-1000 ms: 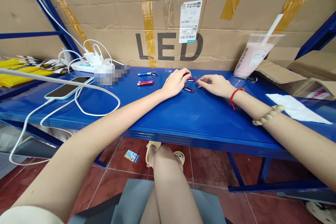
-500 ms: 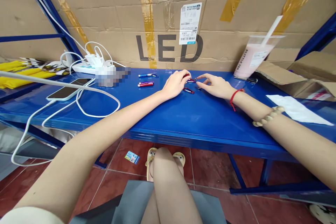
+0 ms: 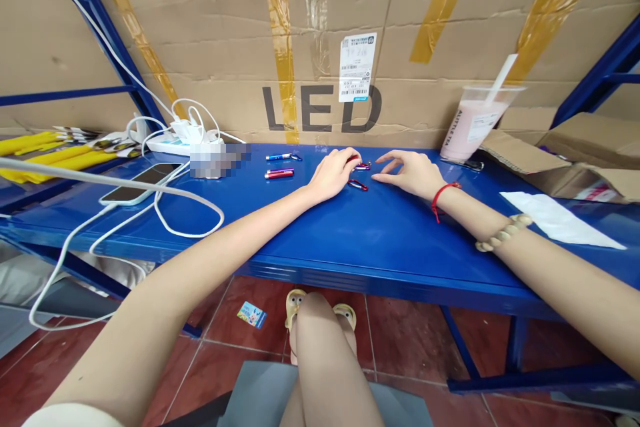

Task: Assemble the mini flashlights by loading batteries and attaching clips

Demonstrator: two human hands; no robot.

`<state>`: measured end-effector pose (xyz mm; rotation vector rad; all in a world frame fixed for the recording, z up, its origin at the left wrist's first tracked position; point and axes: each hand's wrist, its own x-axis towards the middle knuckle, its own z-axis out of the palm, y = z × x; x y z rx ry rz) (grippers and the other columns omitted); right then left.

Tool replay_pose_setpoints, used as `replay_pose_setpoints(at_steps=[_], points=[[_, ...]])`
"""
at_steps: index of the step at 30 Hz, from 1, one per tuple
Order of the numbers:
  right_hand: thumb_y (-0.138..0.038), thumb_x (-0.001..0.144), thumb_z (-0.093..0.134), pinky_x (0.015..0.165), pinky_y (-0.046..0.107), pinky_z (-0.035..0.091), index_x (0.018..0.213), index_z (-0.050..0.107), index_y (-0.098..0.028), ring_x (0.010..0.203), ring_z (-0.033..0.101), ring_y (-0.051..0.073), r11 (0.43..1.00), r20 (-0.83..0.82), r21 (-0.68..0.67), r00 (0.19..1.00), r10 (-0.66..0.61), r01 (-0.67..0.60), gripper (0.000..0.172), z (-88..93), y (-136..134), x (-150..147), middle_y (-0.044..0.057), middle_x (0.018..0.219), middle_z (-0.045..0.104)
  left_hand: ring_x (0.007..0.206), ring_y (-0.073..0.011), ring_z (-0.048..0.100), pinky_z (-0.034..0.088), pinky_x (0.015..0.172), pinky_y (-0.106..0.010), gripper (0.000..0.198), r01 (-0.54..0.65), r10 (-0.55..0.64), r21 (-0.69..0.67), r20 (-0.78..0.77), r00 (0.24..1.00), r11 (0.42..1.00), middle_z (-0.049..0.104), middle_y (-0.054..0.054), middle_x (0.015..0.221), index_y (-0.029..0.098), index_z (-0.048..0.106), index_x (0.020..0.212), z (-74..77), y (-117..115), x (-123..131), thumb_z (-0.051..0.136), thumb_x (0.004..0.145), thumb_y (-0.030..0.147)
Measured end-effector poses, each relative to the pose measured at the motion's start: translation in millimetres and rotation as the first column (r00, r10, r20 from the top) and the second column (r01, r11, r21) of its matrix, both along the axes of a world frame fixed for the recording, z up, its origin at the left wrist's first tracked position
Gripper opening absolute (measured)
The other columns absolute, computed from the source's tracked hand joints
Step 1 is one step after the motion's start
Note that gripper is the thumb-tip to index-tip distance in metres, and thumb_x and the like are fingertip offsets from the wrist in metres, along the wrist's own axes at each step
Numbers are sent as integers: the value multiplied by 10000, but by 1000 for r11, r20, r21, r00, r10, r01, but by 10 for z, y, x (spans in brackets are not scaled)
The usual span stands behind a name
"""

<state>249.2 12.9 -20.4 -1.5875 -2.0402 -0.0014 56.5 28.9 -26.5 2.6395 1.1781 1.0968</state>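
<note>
Both forearms stretch across the blue table (image 3: 350, 233) to its far middle, where the hands meet over two small clips. The left hand (image 3: 333, 173) lies knuckles-up with its fingers curled down, their tips on the left end of the purple carabiner (image 3: 364, 165); I cannot tell whether it truly pinches the clip or only rests on it. The red carabiner (image 3: 358, 184) lies flat on the table just near of that, beside the left hand's thumb side and between the two hands. The right hand (image 3: 409, 173) is spread loose, with thumb and forefinger apart and pointing left toward the purple clip, holding nothing. Half a second ago those fingers were drawn closer together at the clips; now they have fanned out, while the left hand has kept its curl. The whole scene also sits lower in view than before.

To the left of the hands lie a blue penlight (image 3: 278, 157) and, nearer, a red penlight (image 3: 279, 173). Further left are a phone (image 3: 135, 183) and a looping white cable (image 3: 190, 230). At the far right a pink drink cup (image 3: 473, 125) stands against the cardboard box (image 3: 320, 107); a white paper sheet (image 3: 557, 219) lies near the right forearm.
</note>
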Motion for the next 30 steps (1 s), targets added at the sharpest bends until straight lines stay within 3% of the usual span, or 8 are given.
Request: replay_pose_setpoints(at_steps=[5,15,22,30], points=[[-466,646,663,634,274,437,1006,588,-274,803,640,202,999,-37,9,999,33,-32,414,33,-9,-1,-33,785,708,868,-171,522,405,798,-290,227,-8,8,-13,-48,999,1000,628,-3,963,203,542,941,40,-62,3,325,930,272],[-408,782,521,638,294,456,977,605,-294,817,629,205,998,-56,-21,997,54,-55,241,86,-61,-39,-10,848,686,932,-175,503,387,846,-327,219,-47,39,-37,-187,982,998,612,-13,992,215,541,951,148,-213,29,333,931,278],[-366,879,339,795,323,436,891,651,-276,942,597,219,1000,-83,9,996,9,-8,325,115,-84,-59,40,986,654,932,-180,510,393,832,-332,201,-27,22,-23,-194,981,999,613,-11,1006,214,537,961,170,-257,9,348,928,272],[-388,878,310,691,300,446,824,638,-285,858,619,211,1000,-114,28,993,0,3,348,121,-146,-82,16,923,666,904,-180,513,394,810,-330,206,-40,33,-39,-167,985,998,613,-10,983,214,545,935,190,-296,8,346,927,268]])
